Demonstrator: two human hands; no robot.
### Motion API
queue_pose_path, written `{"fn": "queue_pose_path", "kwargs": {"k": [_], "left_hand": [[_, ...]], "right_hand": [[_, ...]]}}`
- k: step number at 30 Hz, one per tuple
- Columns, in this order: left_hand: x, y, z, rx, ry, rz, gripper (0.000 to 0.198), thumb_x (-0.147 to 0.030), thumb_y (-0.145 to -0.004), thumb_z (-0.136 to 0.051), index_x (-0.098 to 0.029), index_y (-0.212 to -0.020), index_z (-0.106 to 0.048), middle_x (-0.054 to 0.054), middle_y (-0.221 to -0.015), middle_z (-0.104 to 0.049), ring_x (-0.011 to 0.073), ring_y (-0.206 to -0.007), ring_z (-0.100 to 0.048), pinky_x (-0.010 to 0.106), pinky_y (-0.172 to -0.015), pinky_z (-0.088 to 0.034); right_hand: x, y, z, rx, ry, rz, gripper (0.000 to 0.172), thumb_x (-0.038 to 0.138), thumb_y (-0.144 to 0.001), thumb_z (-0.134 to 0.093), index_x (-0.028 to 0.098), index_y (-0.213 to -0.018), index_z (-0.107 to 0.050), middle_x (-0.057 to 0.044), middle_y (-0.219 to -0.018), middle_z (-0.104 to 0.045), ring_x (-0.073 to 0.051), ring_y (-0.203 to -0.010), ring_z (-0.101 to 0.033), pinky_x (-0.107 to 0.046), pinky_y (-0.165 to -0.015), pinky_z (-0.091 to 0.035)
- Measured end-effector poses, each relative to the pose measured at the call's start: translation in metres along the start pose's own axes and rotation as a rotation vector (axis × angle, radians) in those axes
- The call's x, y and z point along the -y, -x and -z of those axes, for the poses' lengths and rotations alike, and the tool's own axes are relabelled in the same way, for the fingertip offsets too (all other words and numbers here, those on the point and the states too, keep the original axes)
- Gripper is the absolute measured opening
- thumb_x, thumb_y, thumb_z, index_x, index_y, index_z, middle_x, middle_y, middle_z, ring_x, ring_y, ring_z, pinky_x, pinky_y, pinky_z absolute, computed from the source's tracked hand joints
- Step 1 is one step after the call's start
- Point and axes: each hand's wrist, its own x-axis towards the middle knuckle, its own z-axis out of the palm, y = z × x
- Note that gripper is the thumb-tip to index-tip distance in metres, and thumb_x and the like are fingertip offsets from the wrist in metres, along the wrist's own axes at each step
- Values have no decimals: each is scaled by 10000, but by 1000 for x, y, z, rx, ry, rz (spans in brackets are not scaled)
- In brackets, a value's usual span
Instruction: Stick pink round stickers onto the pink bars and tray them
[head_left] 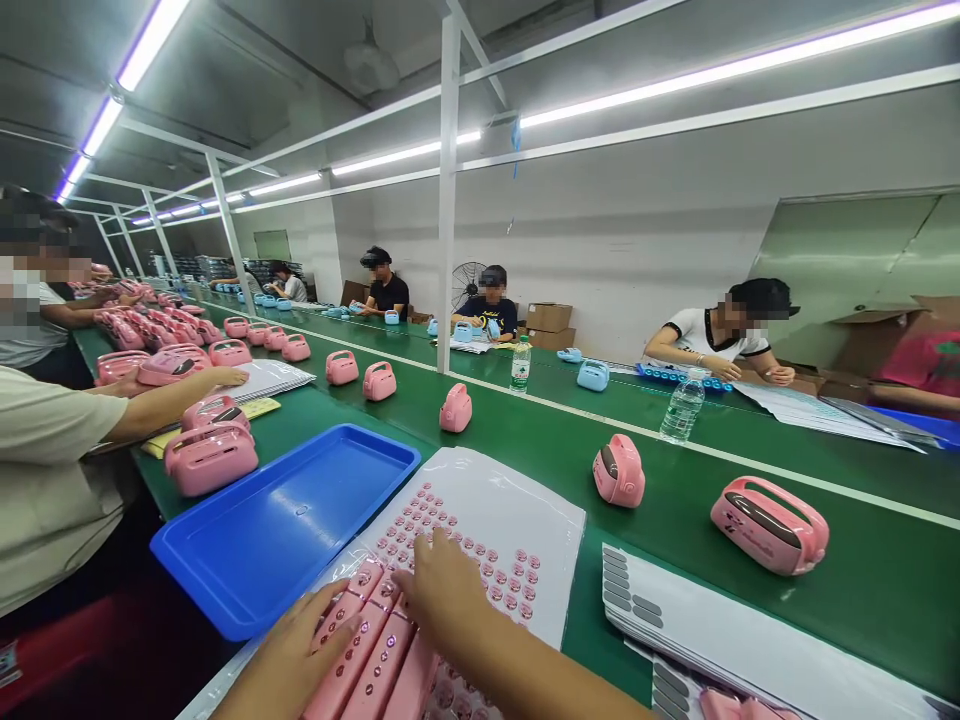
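Head view: open left hand (289,650) and right hand (442,590) lay on long pink plastic strips (367,650), many small round pink studs (450,530) remaining on a white paper sheet (525,510).

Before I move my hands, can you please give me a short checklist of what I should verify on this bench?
1. Left hand is at the pink strips: ok.
2. Right hand touches the strips: cannot tell.
3. Strips lie side by side on the white sheet: ok.
4. Small pink round pieces sit in rows on the sheet: ok.
5. Blue tray lies beside the sheet, not under the hands: ok.
6. Co-worker's hand is apart from your hands: ok.
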Motion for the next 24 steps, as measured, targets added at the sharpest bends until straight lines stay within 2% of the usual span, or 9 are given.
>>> {"fn": "queue_pose_path", "kwargs": {"k": [2, 5, 8, 11, 14, 19, 21, 24], "left_hand": [[-3, 1, -4, -1, -108, -7, 746, -538, -729, -330, -62, -1297, -405, 134, -1322, -451, 271, -1229, -379, 403, -1062, -235], [-10, 2, -10, 4, -264, -4, 732, -480, -736, -343, -61, -1336, -361, 152, -1290, -464, 289, -1187, -416, 421, -1024, -277], [-16, 2, -15, 1, -376, 42, 687, -418, -775, -333, -47, -1354, -319, 172, -1247, -480, 307, -1128, -463, 425, -986, -305], [-20, 2, -18, 17, -448, 55, 675, -392, -806, -316, 0, -1355, -280, 205, -1239, -473, 335, -1119, -464, 438, -982, -291], [-26, 2, -17, 28, -449, 44, 649, -362, -825, -329, 3, -1358, -261, 211, -1237, -469, 332, -1114, -468, 415, -961, -308], [-36, 6, -13, 16, -452, 30, 612, -302, -831, -323, -13, -1367, -262, 214, -1172, -515, 334, -1068, -508, 406, -921, -342], [-37, 8, -12, 15, -461, 3, 600, -274, -799, -363, -56, -1356, -318, 195, -1131, -551, 333, -1039, -531, 400, -892, -369], [-39, 11, -11, 15, -473, -49, 594, -239, -745, -406, -122, -1326, -389, 153, -1045, -601, 328, -986, -557, 385, -839, -398]], "right_hand": [[3, 13, -1, -3, 3, -43, 429, 351, -857, -468, 118, -1217, -469, -206, -1056, -610, -354, -955, -581, -495, -740, -470], [2, 31, -7, 75, -24, -86, 605, 374, -803, -515, 103, -1324, -368, -217, -946, -662, -386, -853, -625, -512, -674, -488], [2, 42, -13, 99, -65, -116, 659, 285, -787, -512, 102, -1379, -285, -235, -1032, -640, -394, -916, -616, -524, -715, -491], [4, 47, -17, 69, -105, -140, 688, 211, -766, -501, 94, -1394, -246, -254, -1132, -583, -396, -989, -587, -540, -777, -471], [7, 53, -22, 17, -148, -201, 656, 192, -770, -479, 81, -1379, -262, -261, -1190, -529, -375, -1014, -581, -518, -794, -473], [19, 58, -31, -63, -146, -285, 530, 59, -712, -490, 114, -1236, -434, -232, -1118, -554, -327, -934, -626, -440, -724, -514], [26, 58, -33, -79, -102, -282, 530, -5, -691, -478, 93, -1212, -460, -257, -1138, -537, -325, -901, -635, -436, -705, -519], [32, 57, -34, -110, -6, -224, 519, -51, -734, -407, 68, -1236, -464, -280, -1201, -503, -343, -1024, -569, -459, -754, -501]]}}
